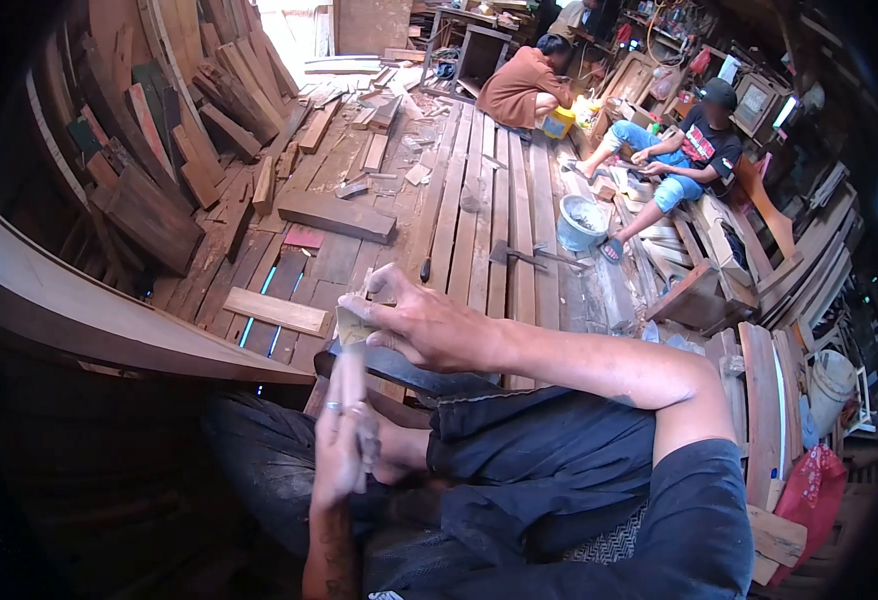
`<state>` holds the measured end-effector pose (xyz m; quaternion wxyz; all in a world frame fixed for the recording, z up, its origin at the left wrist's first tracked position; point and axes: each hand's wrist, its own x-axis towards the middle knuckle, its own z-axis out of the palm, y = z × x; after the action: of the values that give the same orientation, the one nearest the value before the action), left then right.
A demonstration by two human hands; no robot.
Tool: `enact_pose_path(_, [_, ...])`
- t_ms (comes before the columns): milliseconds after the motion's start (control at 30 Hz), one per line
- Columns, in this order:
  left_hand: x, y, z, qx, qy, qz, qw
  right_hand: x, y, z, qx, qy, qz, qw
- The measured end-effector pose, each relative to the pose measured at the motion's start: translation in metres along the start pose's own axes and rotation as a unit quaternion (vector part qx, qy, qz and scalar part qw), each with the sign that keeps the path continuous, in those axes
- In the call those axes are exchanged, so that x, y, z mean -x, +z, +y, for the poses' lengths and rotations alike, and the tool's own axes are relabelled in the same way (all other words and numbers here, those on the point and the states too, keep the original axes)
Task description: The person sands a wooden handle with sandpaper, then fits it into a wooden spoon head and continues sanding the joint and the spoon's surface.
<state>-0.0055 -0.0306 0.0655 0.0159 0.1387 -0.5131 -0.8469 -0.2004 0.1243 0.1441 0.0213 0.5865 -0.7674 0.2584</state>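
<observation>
From the right side my right arm reaches across to the middle, where my right hand pinches a small yellowish, flat piece between thumb and fingers. Just below it is my left hand, with a ring on one finger. Its fingers are closed around a pale, elongated thing blurred by motion, too unclear to name. The two hands are close together above my legs. Behind my right hand lies a dark, smooth piece.
A large curved board extends along the left. Planks and scraps lie on the slatted floor. Beyond are a hammer-like tool, a bucket and two seated people. Another person is partly visible behind.
</observation>
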Motion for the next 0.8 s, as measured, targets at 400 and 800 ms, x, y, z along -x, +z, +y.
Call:
enact_pose_path(400, [-0.005, -0.001, -0.016, -0.037, -0.030, -0.053, 0.997, 0.000, -0.001, -0.002, -0.012, 0.018, -0.010, 1.000])
enact_pose_path(800, [0.002, 0.013, 0.007, -0.020, 0.013, 0.022, 0.999, 0.001, -0.007, -0.004, -0.013, 0.053, -0.035, 0.998])
